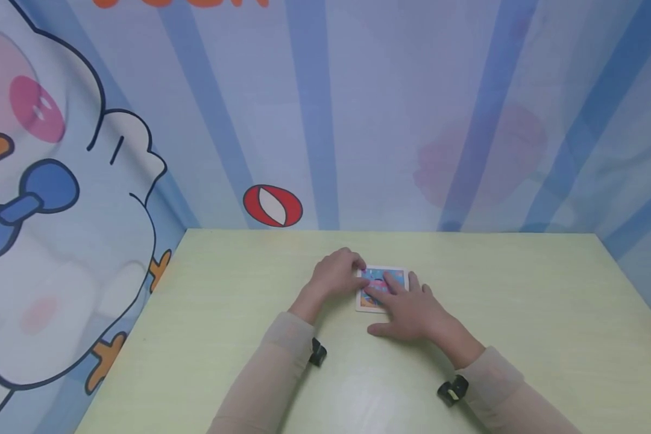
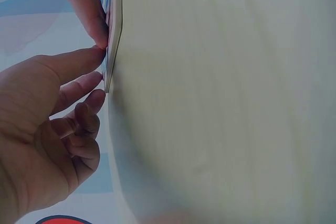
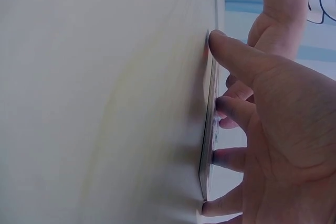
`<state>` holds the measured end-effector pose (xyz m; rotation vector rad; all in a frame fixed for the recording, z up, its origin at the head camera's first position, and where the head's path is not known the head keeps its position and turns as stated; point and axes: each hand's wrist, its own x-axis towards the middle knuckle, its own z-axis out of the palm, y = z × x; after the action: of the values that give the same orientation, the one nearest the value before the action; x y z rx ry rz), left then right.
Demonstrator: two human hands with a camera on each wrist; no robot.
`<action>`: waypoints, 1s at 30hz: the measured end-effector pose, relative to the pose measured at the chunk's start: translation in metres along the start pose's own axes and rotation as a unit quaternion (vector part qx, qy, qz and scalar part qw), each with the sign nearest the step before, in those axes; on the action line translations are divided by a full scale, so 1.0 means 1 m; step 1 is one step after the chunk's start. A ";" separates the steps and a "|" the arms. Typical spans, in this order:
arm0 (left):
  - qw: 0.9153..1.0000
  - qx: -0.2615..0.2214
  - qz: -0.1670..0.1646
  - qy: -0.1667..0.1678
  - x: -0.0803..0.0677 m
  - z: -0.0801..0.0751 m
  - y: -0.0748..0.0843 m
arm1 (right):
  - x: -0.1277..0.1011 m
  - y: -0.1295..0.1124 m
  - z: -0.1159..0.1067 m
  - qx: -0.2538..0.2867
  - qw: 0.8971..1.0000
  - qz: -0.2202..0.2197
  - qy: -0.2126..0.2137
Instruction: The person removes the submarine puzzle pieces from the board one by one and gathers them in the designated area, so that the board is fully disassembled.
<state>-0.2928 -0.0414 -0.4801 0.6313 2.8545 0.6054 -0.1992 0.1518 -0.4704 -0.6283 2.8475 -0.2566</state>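
On green table [image 1: 521,313]: left hand [image 1: 336,276] fingertips at puzzle board [image 1: 381,288] edge; right hand [image 1: 409,310] pressing flat, fingers straight.

Head view high above the table [image 1: 521,289], facing down, wrist views skimming its surface (very near), all sharing the puzzle board [image 1: 381,289]
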 end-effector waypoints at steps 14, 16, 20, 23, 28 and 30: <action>0.998 0.061 0.030 -0.005 0.000 -0.004 0.000 | 0.000 0.001 0.000 -0.004 1.000 -0.001 0.000; 0.998 0.058 0.029 -0.009 0.000 -0.004 0.002 | 0.000 0.002 0.000 -0.006 1.000 -0.002 0.000; 0.998 0.047 0.027 -0.015 0.003 -0.005 0.003 | 0.000 0.002 0.001 -0.006 1.000 0.000 0.000; 0.999 0.032 0.028 -0.018 0.005 -0.004 0.001 | 0.000 0.001 0.000 -0.005 1.000 0.000 -0.001; 0.999 -0.001 0.030 -0.021 0.007 -0.003 -0.005 | 0.000 0.001 0.000 -0.001 1.000 0.003 -0.008; 0.999 -0.010 0.030 -0.022 0.007 -0.002 -0.006 | 0.000 0.001 0.000 0.001 1.000 0.002 -0.010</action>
<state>-0.3019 -0.0445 -0.4814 0.7199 2.7934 0.6208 -0.1998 0.1526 -0.4708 -0.6201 2.8297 -0.2522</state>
